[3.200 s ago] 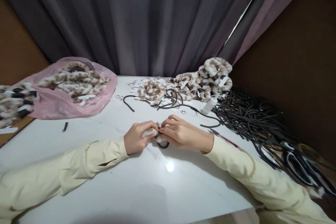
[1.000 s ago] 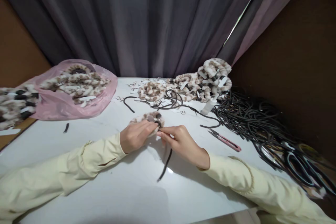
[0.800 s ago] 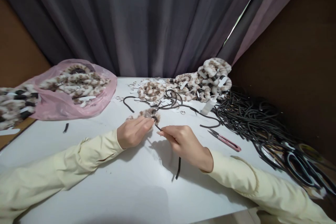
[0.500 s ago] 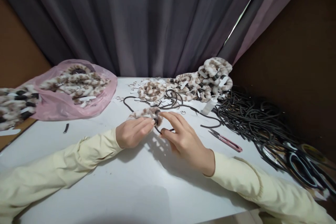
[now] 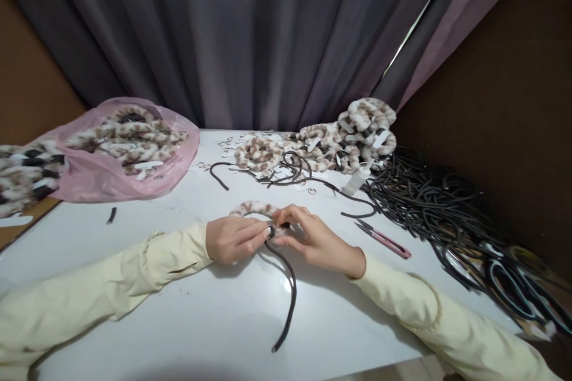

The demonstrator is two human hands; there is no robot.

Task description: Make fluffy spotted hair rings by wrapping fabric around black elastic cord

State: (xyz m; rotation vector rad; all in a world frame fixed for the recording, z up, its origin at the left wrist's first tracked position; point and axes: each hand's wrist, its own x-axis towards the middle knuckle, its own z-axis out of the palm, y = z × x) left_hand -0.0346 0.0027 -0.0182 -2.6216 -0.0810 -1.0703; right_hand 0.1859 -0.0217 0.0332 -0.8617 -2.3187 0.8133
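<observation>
The left hand (image 5: 236, 239) and right hand (image 5: 322, 245) hide part of the furry ring (image 5: 252, 208). Left of it, the view's edge cuts off a furry pile (image 5: 24, 177); beyond it, shiny bits (image 5: 226, 143) are too small to identify.

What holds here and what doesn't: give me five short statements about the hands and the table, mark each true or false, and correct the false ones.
1. The left hand and right hand are both at a furry ring. True.
2. The right hand holds a cutting tool. False: its fingers are at the ring; the pink-handled snips lie on the table.
3. A black cord curves from beside the fingers toward the near side of the table. True.
4. The pink plastic bag is at the right end of the table. False: the bag is at the left, with furry pieces in it.
5. A heap of black cords lies on the right. True.
</observation>
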